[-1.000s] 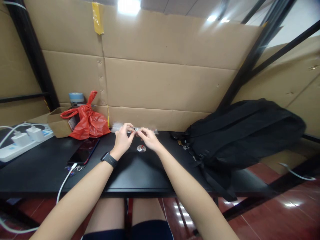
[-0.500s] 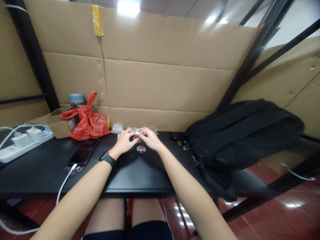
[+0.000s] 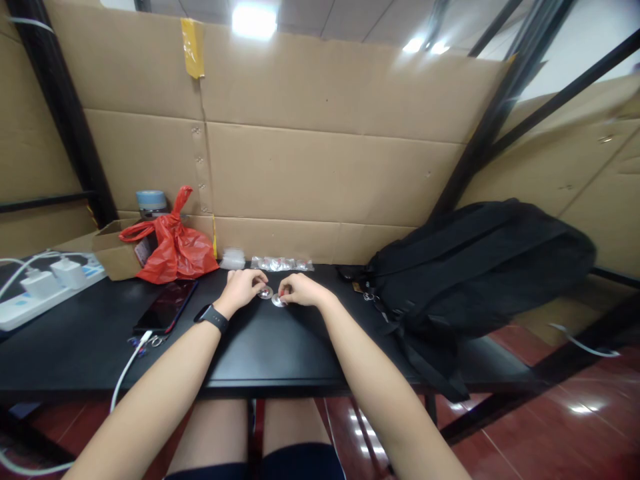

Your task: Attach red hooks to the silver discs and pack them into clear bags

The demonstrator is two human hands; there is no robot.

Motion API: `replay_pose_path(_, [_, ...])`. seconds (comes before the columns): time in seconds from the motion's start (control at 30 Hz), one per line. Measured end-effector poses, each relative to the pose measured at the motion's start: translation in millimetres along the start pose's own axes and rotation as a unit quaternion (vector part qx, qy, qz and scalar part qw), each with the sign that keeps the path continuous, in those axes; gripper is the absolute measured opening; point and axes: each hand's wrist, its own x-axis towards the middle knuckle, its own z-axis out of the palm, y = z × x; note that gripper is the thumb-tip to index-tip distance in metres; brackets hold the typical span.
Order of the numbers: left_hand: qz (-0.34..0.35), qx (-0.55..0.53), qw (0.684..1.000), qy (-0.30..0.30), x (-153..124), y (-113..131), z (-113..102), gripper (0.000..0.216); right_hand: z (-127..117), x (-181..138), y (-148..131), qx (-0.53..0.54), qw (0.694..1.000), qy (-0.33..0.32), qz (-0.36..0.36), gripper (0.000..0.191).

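Two small round silvery discs are close together on the black tabletop, in the middle of the head view. My left hand, a dark watch on its wrist, has its fingertips pinched at the rear edge of the left disc. With thumb and fingers together, my right hand grips the right disc at a small red part on its top. Behind the hands lies a row of small clear packets with shiny contents. Left of the row is a stack of clear plastic.
A red plastic bag, a cardboard box, a phone on a white cable and a power strip are on the left. A black backpack lies at the right. Cardboard panels wall off the back.
My hands have moved apart and come slightly nearer. The right hand has come down to the disc on the table, and a second disc now shows by the left hand. The packets behind are uncovered.
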Motion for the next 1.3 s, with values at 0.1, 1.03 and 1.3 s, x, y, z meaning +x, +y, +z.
replay_pose_path(0.1, [0.026, 0.016, 0.999, -0.029, -1.5, 2.4, 1.6, 0.022, 0.0, 1.2, 1.3, -0.012, 1.000, 0.017, 0.006, 0.007])
replay_pose_path(1.03, [-0.054, -0.153, 0.986, 0.046, 4.3, -0.3, 14.7, 0.013, 23.0, 16.8, 0.3, 0.431, 0.892, 0.133, 0.017, 0.022])
replay_pose_path(1.3, [-0.075, -0.164, 0.983, 0.025, 2.8, -1.5, 17.4, 0.017, 20.4, 12.5, -2.1, 0.460, 0.885, 0.076, 0.011, 0.029])
